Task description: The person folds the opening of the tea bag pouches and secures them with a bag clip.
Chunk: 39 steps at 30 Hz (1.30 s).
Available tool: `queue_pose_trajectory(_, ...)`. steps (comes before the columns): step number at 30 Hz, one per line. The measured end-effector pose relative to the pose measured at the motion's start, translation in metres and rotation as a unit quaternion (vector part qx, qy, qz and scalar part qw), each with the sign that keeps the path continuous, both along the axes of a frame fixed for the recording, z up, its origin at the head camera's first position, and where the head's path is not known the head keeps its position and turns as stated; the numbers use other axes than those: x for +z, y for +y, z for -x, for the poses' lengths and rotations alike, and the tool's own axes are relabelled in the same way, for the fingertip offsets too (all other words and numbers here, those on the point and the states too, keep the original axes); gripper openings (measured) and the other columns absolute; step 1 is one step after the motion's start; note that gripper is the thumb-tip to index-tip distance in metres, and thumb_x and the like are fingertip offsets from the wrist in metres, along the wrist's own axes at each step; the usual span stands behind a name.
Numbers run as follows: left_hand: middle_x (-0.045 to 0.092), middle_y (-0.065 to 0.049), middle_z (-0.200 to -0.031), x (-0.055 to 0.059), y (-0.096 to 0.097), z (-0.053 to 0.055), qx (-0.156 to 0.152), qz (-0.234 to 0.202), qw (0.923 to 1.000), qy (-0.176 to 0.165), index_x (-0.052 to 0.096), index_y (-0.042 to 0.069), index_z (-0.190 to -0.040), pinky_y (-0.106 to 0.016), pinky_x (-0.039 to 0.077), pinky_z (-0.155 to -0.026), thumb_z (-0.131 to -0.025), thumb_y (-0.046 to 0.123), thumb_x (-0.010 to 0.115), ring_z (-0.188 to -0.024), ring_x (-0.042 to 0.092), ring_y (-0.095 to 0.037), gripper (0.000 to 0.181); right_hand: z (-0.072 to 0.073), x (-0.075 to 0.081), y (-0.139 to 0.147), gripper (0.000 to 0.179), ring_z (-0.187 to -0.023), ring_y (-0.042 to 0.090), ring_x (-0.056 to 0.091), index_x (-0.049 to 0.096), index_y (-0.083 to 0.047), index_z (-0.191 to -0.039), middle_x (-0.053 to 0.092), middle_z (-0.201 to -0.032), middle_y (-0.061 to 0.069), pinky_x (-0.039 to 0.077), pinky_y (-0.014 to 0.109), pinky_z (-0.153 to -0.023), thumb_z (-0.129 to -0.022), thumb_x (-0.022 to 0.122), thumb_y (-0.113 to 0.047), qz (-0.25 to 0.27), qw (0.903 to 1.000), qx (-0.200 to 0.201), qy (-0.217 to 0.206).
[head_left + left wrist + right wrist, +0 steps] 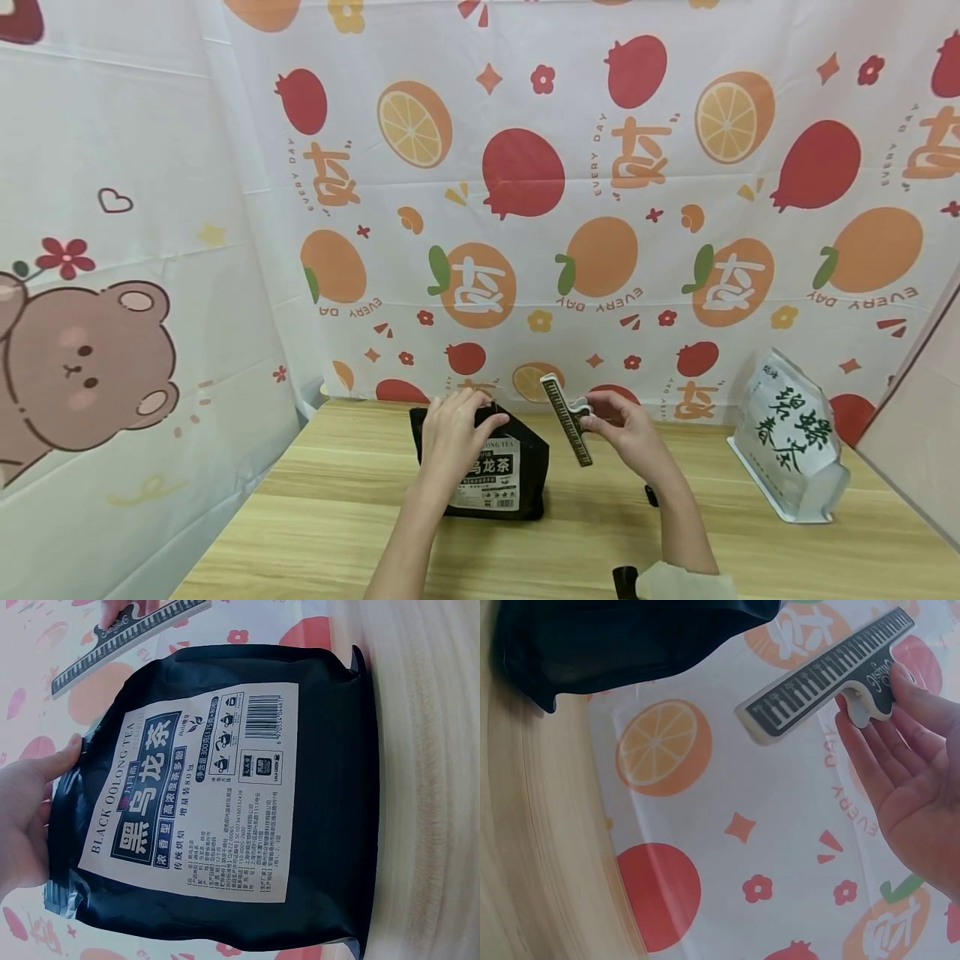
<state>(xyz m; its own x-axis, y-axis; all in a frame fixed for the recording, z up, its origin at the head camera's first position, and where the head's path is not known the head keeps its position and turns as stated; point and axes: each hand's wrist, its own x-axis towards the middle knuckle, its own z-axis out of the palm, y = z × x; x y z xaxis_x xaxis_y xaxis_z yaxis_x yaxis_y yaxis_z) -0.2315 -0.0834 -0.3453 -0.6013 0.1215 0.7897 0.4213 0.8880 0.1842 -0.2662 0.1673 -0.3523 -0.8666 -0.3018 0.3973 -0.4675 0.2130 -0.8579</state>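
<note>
A black bag of oolong tea with a pale label stands upright on the table. At its top edge, my left hand grips the bag, thumb on the label side in the left wrist view. To the right of the bag, my right hand pinches a long bag clip by its handles. The clip has a black and white piano-key pattern and is held tilted in the air, apart from the bag. In the right wrist view, the clip shows its full length; the bag's label is out of sight there.
A white tea bag with green characters stands at the right of the wooden table. Small black objects show beside my right forearm. A fruit-printed cloth hangs behind the table, and another cloth hangs on the left.
</note>
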Motion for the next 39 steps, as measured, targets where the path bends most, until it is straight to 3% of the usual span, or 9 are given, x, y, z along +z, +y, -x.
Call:
queue_pose_trajectory(10, 0.064, 0.000, -0.082, 0.000, 0.001, -0.001, 0.002, -0.001, 0.9999, -0.010, 0.067, 0.009, -0.086, -0.033, 0.042, -0.073, -0.072, 0.037, 0.072, -0.080, 0.059, -0.017, 0.032, -0.005, 0.003, -0.012, 0.029, -0.094, 0.018, 0.059, 0.057, 0.005, -0.113, 0.058, -0.105, 0.017, 0.049, 0.026, -0.077, -0.087, 0.062, -0.006, 0.060, 0.9972, -0.033, 0.031)
queue_pose_trajectory(19, 0.065, 0.000, -0.084, 0.000, 0.001, -0.001, 0.001, -0.001, 0.9999, -0.016, 0.067, 0.008, -0.087, -0.033, 0.042, -0.072, -0.072, 0.037, 0.072, -0.082, 0.059, -0.017, 0.033, -0.005, 0.002, -0.028, 0.028, -0.089, 0.015, 0.060, 0.060, 0.004, -0.108, 0.060, -0.103, 0.018, 0.050, 0.023, -0.074, -0.083, 0.066, -0.005, 0.122, 0.9854, -0.074, 0.093)
queue_pose_trajectory(25, 0.065, 0.000, -0.084, 0.001, 0.000, -0.002, -0.001, -0.005, 0.9998, -0.019, 0.067, 0.009, -0.087, -0.033, 0.042, -0.073, -0.072, 0.037, 0.072, -0.083, 0.059, -0.017, 0.033, -0.007, 0.002, -0.038, 0.027, -0.084, 0.014, 0.061, 0.061, 0.003, -0.108, 0.061, -0.099, 0.016, 0.051, 0.026, -0.072, -0.082, 0.067, -0.003, 0.140, 0.9807, -0.097, 0.096)
queue_pose_trajectory(33, 0.065, 0.000, -0.085, 0.001, 0.000, -0.002, -0.004, -0.006, 0.9997, -0.021, 0.067, 0.009, -0.088, -0.033, 0.042, -0.074, -0.073, 0.037, 0.072, -0.084, 0.059, -0.017, 0.032, -0.011, 0.004, -0.046, 0.025, -0.082, 0.019, 0.063, 0.063, 0.004, -0.103, 0.064, -0.095, 0.017, 0.051, 0.023, -0.070, -0.079, 0.068, 0.000, 0.155, 0.9737, -0.106, 0.129)
queue_pose_trajectory(39, 0.065, 0.000, -0.085, 0.001, 0.000, -0.002, -0.004, -0.005, 0.9998, -0.021, 0.067, 0.009, -0.087, -0.033, 0.042, -0.072, -0.073, 0.037, 0.072, -0.084, 0.059, -0.017, 0.032, -0.011, 0.003, -0.045, 0.024, -0.078, 0.011, 0.063, 0.064, 0.004, -0.101, 0.064, -0.094, 0.017, 0.051, 0.023, -0.068, -0.078, 0.069, -0.001, 0.161, 0.9709, -0.123, 0.128)
